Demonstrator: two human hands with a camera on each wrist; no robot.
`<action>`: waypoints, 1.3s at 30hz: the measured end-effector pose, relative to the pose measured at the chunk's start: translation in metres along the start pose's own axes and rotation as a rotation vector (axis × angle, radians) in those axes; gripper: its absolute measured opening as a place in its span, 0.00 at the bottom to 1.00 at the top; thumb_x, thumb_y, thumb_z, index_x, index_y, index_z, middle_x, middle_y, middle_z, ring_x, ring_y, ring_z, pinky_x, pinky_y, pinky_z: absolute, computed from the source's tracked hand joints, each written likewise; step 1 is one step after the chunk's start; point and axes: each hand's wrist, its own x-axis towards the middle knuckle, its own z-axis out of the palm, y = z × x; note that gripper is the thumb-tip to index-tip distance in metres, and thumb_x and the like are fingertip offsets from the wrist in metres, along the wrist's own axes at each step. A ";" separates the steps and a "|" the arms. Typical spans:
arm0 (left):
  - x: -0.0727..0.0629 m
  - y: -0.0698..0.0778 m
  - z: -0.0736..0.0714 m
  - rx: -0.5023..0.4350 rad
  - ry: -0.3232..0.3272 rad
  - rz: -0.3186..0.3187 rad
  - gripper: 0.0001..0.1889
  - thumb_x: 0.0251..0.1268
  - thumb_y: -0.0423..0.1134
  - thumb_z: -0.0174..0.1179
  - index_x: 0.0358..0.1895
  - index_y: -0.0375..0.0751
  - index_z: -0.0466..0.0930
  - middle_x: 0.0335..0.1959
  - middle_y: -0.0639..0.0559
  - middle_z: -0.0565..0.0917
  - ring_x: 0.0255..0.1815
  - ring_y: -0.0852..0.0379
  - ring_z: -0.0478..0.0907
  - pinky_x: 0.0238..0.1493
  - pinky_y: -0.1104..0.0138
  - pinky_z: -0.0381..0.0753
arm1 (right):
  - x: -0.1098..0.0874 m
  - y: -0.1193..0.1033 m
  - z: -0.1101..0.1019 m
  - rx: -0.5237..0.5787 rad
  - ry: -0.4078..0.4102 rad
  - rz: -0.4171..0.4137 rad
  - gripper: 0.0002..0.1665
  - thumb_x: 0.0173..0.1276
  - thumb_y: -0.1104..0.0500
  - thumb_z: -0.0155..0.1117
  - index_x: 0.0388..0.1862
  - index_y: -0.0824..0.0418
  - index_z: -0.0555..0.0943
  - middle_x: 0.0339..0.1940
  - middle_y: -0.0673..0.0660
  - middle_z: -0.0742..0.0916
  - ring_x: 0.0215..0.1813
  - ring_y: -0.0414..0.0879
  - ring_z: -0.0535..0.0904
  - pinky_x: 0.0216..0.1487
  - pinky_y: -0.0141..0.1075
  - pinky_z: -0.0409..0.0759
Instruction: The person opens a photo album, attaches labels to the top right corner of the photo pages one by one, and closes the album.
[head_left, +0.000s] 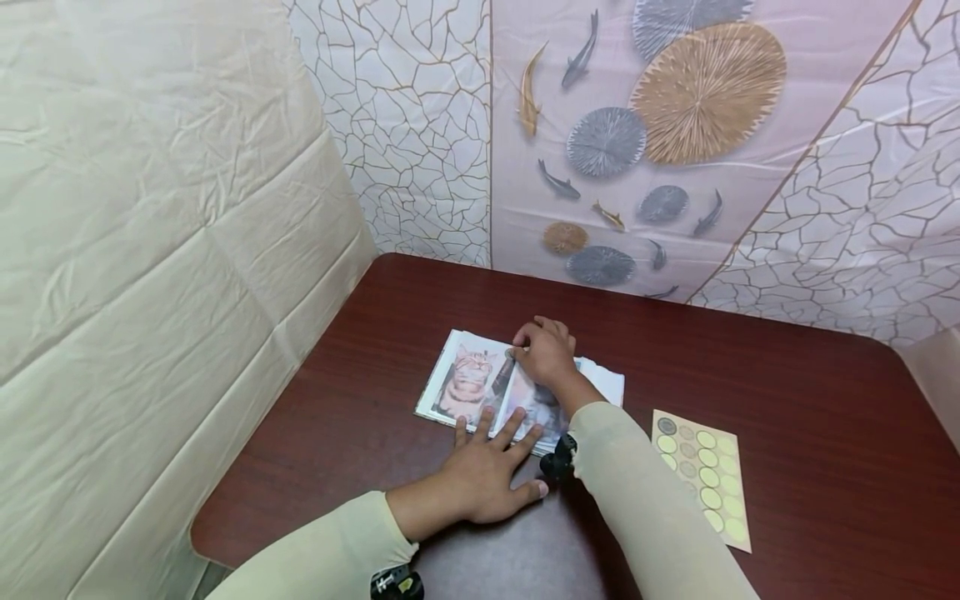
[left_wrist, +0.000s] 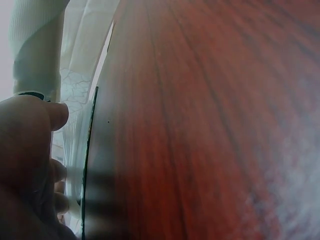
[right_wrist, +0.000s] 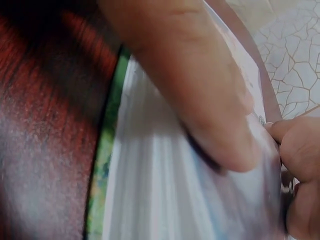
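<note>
An open book (head_left: 467,379) with printed pictures, one of a cat, lies on the brown table. My left hand (head_left: 483,479) rests with spread fingers on the book's near edge, its thumb out over the tabletop. At the top of the pages, my right hand (head_left: 547,350) has its fingers curled, with the tips at a small round grey sticker (head_left: 510,353). In the right wrist view, a fingertip of the right hand (right_wrist: 302,165) meets the sticker (right_wrist: 261,120) by the page edge. The left wrist view shows the left hand (left_wrist: 30,150) beside the book's dark cover edge (left_wrist: 87,150).
A sheet of round stickers (head_left: 723,475), mostly yellow with a grey one at its corner, lies to the right of the book, partly behind the right sleeve. Patterned cloth (head_left: 420,125) hangs behind the table (head_left: 787,392), and plain cream cloth (head_left: 165,250) hangs at left.
</note>
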 end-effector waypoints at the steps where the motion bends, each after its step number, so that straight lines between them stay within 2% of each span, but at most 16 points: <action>1: 0.000 0.000 0.000 -0.001 -0.003 0.000 0.41 0.72 0.74 0.40 0.84 0.65 0.47 0.85 0.54 0.46 0.82 0.33 0.41 0.70 0.29 0.47 | 0.000 0.000 0.000 -0.005 -0.005 -0.002 0.09 0.76 0.51 0.65 0.43 0.55 0.82 0.79 0.62 0.66 0.80 0.61 0.51 0.73 0.58 0.50; 4: 0.000 0.000 0.000 -0.007 -0.009 -0.001 0.41 0.72 0.75 0.39 0.84 0.66 0.47 0.85 0.55 0.46 0.82 0.33 0.40 0.70 0.29 0.47 | -0.001 0.000 0.000 -0.022 -0.019 -0.008 0.11 0.77 0.50 0.62 0.37 0.53 0.85 0.81 0.62 0.63 0.81 0.62 0.48 0.74 0.59 0.49; 10: 0.000 0.000 -0.002 -0.008 -0.018 -0.005 0.41 0.72 0.75 0.38 0.84 0.66 0.47 0.85 0.56 0.45 0.82 0.33 0.40 0.70 0.29 0.47 | -0.004 0.000 -0.004 -0.054 -0.023 -0.011 0.13 0.77 0.48 0.62 0.38 0.52 0.88 0.82 0.63 0.60 0.82 0.63 0.45 0.76 0.60 0.46; 15: 0.000 0.001 -0.003 0.002 -0.008 -0.002 0.41 0.72 0.75 0.38 0.83 0.67 0.47 0.84 0.56 0.46 0.82 0.33 0.42 0.70 0.30 0.49 | -0.010 0.002 -0.012 -0.077 -0.052 -0.034 0.15 0.78 0.48 0.60 0.47 0.51 0.91 0.83 0.64 0.57 0.82 0.66 0.44 0.75 0.62 0.43; 20: 0.000 0.002 -0.004 0.003 -0.010 -0.007 0.40 0.72 0.75 0.38 0.83 0.68 0.47 0.84 0.56 0.46 0.82 0.33 0.43 0.70 0.30 0.50 | -0.019 0.004 -0.021 -0.113 -0.091 -0.090 0.16 0.79 0.50 0.59 0.57 0.51 0.89 0.83 0.66 0.55 0.82 0.67 0.43 0.74 0.64 0.43; 25: 0.000 0.002 -0.004 -0.016 -0.029 -0.013 0.39 0.74 0.74 0.38 0.83 0.68 0.47 0.85 0.57 0.45 0.82 0.34 0.41 0.70 0.29 0.48 | -0.029 0.008 -0.026 -0.121 -0.046 -0.156 0.16 0.77 0.51 0.64 0.59 0.50 0.88 0.83 0.64 0.57 0.82 0.66 0.44 0.74 0.65 0.44; 30: 0.001 0.000 -0.006 -0.033 -0.043 -0.012 0.39 0.74 0.73 0.38 0.83 0.67 0.46 0.85 0.57 0.44 0.82 0.33 0.40 0.70 0.29 0.47 | -0.037 0.013 -0.034 -0.107 -0.005 -0.181 0.16 0.75 0.52 0.66 0.58 0.51 0.88 0.83 0.62 0.59 0.82 0.64 0.46 0.74 0.64 0.45; 39: 0.002 -0.001 -0.010 -0.075 -0.054 -0.024 0.38 0.75 0.73 0.37 0.83 0.68 0.48 0.85 0.58 0.45 0.82 0.37 0.40 0.72 0.31 0.46 | -0.055 0.016 -0.053 -0.080 -0.003 -0.242 0.22 0.75 0.52 0.66 0.65 0.56 0.83 0.82 0.62 0.61 0.81 0.64 0.48 0.73 0.67 0.48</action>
